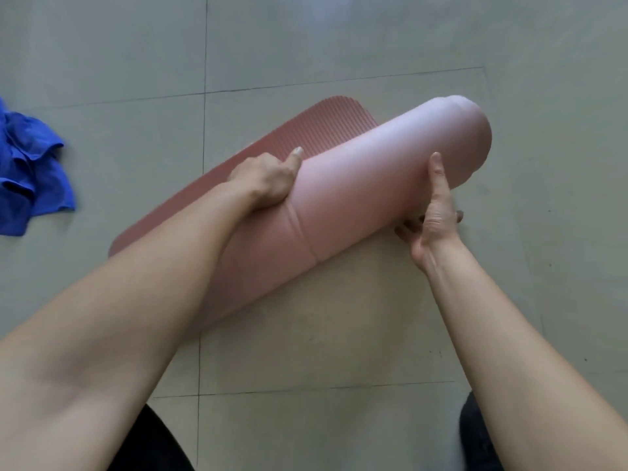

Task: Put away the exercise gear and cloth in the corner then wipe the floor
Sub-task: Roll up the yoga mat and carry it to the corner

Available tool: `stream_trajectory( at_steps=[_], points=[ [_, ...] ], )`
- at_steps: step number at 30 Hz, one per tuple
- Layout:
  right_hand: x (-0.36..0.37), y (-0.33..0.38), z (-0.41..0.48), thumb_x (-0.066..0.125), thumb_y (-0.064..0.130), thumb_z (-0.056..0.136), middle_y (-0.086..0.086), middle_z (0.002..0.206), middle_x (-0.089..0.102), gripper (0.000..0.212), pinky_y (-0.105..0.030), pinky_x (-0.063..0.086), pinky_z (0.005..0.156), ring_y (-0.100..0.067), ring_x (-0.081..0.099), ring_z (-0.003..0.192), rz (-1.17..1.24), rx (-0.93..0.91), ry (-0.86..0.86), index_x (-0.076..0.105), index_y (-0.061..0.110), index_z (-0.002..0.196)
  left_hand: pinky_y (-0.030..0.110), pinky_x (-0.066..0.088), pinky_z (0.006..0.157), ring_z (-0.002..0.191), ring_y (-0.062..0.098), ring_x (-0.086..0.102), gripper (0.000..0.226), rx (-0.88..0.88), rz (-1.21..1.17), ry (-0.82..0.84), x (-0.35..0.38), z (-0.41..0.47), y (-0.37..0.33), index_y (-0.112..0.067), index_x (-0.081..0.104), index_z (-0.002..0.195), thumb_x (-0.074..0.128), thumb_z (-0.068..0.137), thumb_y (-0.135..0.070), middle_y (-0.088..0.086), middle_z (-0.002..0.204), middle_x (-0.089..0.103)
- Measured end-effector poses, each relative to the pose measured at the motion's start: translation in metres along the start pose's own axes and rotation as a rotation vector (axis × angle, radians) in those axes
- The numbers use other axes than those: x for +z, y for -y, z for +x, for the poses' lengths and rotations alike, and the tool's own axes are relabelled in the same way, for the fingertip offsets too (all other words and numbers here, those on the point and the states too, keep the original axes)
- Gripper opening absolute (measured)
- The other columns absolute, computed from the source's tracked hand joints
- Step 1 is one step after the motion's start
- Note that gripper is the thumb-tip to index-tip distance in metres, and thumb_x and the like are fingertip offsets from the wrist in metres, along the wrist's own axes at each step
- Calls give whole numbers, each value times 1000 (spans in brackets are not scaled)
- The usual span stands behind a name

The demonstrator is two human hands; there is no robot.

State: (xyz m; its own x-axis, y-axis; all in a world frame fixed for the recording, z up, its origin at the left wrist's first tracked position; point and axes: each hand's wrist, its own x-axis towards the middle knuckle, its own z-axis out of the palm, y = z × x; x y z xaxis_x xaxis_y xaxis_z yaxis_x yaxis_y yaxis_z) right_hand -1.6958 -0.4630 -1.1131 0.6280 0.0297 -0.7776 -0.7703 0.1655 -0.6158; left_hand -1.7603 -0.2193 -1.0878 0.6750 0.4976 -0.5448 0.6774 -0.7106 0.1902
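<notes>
Dark trouser legs (pixel 154 443) are framing the bottom of the head view, and two bare forearms are reaching out from them over the tiled floor (pixel 339 338).

The left grip (pixel 266 180) is clamping the pink exercise mat (pixel 373 188) on the far side of its thick roll, with the fingers curling out of sight between the roll and the part not yet rolled, and the thumb pressing on top. The right grip (pixel 436 220) is holding the near side of the same roll, with the thumb lying straight up against it and the fingers tucking under its lower edge. The roll is lying slantwise on the floor, and a short ribbed flat tail (pixel 323 120) is still stretching out beyond it. A crease is ringing the roll near the left forearm.

The rolling looks nearly finished. To do it well, both grips should be pushing evenly, so the ends are staying flush and the layers are not telescoping. They should also be keeping the roll tight while the tail is being taken up.

The blue cloth (pixel 32 171) is lying crumpled on the floor, well apart to the left. It is not yet put away, and the corner is not showing.

No bin, basket or other container is appearing anywhere in this view.
</notes>
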Motion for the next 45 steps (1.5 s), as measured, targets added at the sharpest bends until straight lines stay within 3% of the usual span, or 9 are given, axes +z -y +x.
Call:
stream_trajectory(
  at_steps=[3,8,12,19,23,27,31,37,45],
  points=[
    [6,3,1,87,74,35,0,130,62,130,-45,61,80,-21,69,106,58,-7,43,38,22,144,43,35,107,134,37,45,81,33,-46,39,3,-7,2,-12,57,136,11,97,-67,17,145,50],
    [43,15,-6,87,67,39,2,116,67,116,-44,60,85,-19,70,95,40,-58,-106,44,17,134,48,39,99,121,37,52,64,157,123,-416,-6,-30,-22,-17,52,134,21,99,-61,17,133,57],
    [57,12,-11,86,69,36,3,114,67,109,-38,59,87,-17,70,95,0,-63,-98,47,19,125,50,36,101,122,36,52,84,127,160,-329,12,-33,-26,-27,37,145,14,86,-82,15,134,55],
    [17,-7,-4,76,74,61,3,130,63,80,-38,54,90,-18,62,115,65,1,45,54,30,124,40,45,90,113,39,59,90,227,91,-64,-13,15,2,-19,68,110,7,87,-81,20,123,64],
    [9,-11,1,90,68,41,3,120,72,113,-48,57,90,-21,70,108,110,15,93,48,26,137,38,41,104,128,31,52,78,170,-169,165,23,0,28,-28,69,117,16,91,-78,7,135,61],
    [12,-5,6,91,70,32,1,116,73,124,-52,58,85,-25,71,104,21,68,92,46,24,138,40,42,91,115,33,56,67,152,33,-6,20,3,20,-23,61,86,16,94,-73,9,121,65],
    [26,-2,13,93,70,21,0,120,70,141,-54,58,83,-27,71,101,13,89,7,38,24,142,45,42,92,115,37,55,53,186,238,-288,7,-2,-2,-16,60,120,29,102,-55,17,125,58],
    [25,-12,15,93,70,20,1,116,72,135,-49,60,82,-23,73,96,68,48,-74,43,22,135,48,34,103,127,32,48,94,124,105,-246,52,-38,-40,-21,34,149,11,83,-84,12,141,51],
    [42,7,-12,96,59,36,1,119,64,122,-45,59,87,-21,69,97,82,26,-126,37,18,135,45,36,103,125,31,53,77,156,-43,-232,38,-21,-26,-24,42,144,23,91,-76,10,137,57]
  ],
)
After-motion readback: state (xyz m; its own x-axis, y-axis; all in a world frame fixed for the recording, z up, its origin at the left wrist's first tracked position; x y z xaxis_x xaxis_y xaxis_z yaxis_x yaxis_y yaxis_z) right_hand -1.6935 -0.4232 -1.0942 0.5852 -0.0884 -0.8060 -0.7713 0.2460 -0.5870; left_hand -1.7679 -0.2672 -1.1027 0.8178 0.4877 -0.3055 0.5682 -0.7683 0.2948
